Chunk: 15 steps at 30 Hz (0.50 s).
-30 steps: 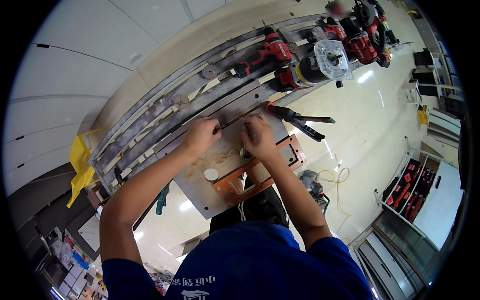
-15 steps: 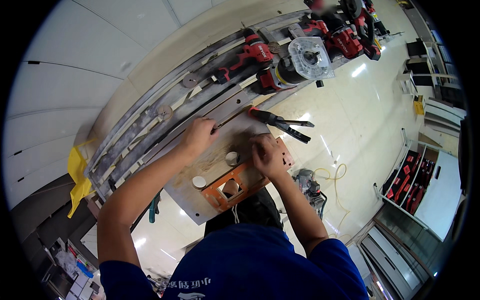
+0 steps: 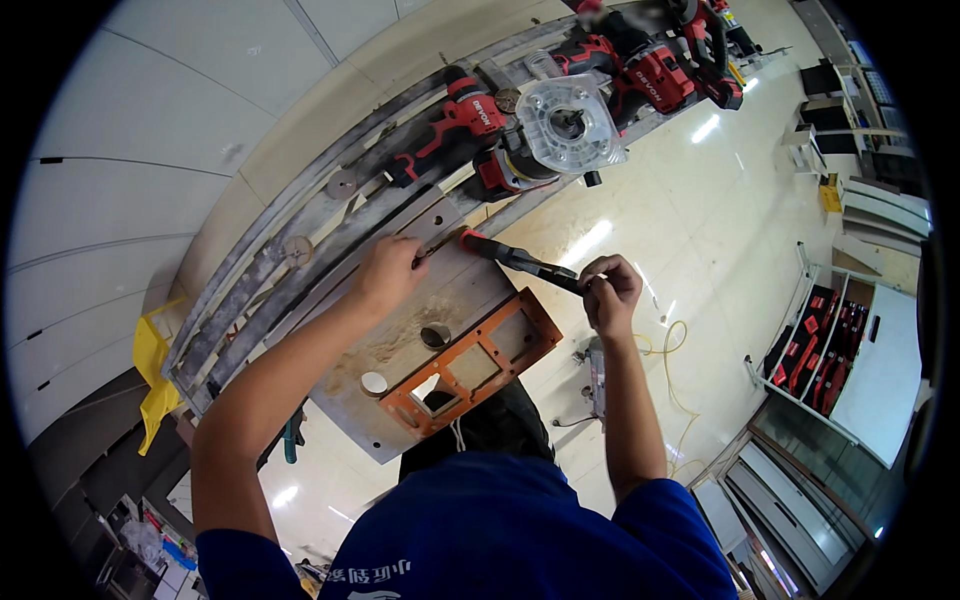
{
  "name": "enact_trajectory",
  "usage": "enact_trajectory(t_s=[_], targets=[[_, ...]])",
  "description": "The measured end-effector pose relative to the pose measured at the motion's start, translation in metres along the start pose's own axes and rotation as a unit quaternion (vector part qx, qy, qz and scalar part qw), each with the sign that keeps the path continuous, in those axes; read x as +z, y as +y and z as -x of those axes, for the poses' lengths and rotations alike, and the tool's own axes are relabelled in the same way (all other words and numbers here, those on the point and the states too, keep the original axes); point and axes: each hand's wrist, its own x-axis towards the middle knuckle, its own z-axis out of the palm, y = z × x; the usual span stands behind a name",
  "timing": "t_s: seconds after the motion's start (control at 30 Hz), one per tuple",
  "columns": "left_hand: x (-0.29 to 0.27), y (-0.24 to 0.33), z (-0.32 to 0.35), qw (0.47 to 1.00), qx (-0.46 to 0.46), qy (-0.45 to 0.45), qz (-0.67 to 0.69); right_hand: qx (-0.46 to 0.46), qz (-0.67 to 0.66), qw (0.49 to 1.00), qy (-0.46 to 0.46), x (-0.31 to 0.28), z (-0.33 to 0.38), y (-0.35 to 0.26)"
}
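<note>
The right hand [image 3: 612,292] pinches the clamp [image 3: 515,258]; the left hand [image 3: 388,275] has curled fingers at the board [image 3: 465,290], grip unclear from here.

From my right hand [image 3: 612,292], I have open room over the floor [image 3: 720,270] toward three o'clock; the clamp [image 3: 512,256] bars ten, the orange template [image 3: 493,350] eight, the router [image 3: 590,140] nearly twelve.
</note>
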Motion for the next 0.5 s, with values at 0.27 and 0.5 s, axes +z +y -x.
enact_trajectory(t_s=[0.27,0.5], targets=[[0.005,0.003,-0.005,1.000,-0.023,-0.011,-0.005,0.131,0.143,0.947,-0.256,-0.008,-0.064,-0.027],[0.003,0.005,-0.007,0.999,-0.026,-0.010,-0.020,0.052,0.226,0.891,-0.391,0.055,-0.115,0.029]])
